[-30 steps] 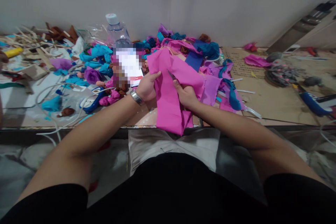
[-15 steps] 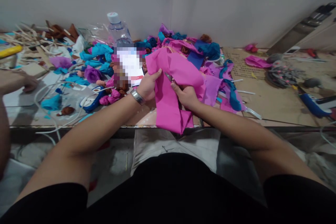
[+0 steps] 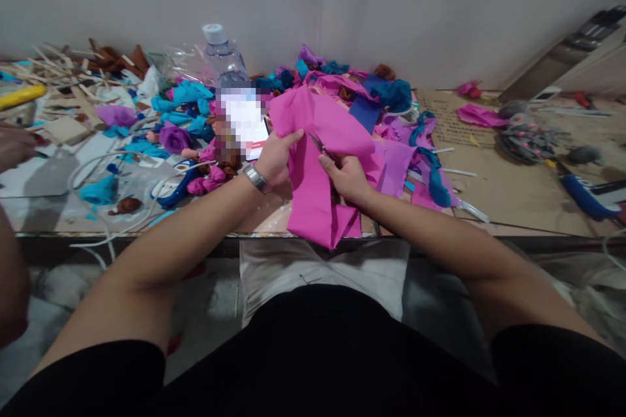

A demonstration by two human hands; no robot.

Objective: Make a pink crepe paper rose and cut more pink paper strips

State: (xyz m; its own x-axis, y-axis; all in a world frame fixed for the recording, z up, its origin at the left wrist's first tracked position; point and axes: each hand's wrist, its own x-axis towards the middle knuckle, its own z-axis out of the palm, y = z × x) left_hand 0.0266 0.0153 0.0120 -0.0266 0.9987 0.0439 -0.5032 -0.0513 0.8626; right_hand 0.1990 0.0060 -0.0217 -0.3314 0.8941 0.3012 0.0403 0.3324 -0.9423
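A wide strip of bright pink crepe paper (image 3: 310, 189) hangs in front of me, its folded lower end over the table edge. My left hand (image 3: 278, 159), with a metal watch (image 3: 256, 178) at the wrist, pinches the paper's left side between thumb and fingers. My right hand (image 3: 349, 177) is closed around a pair of scissors (image 3: 319, 143), whose dark blades point up and left against the pink paper. The handles are mostly hidden by my fingers. A phone (image 3: 244, 118) with a lit screen leans just beyond my left hand.
Crumpled blue, purple and brown paper pieces (image 3: 173, 137) crowd the left, with a water bottle (image 3: 223, 55) behind them. A glue gun (image 3: 173, 182) trails a white cable. Another person's hand (image 3: 17, 146) is at far left. Right lie a grey bundle (image 3: 525, 137) and a second blue tool (image 3: 584, 195).
The scissor blades look closer together than before. My hands and the pink paper have barely moved. At far left, the other person's hand has drawn back leftward and now holds something small.
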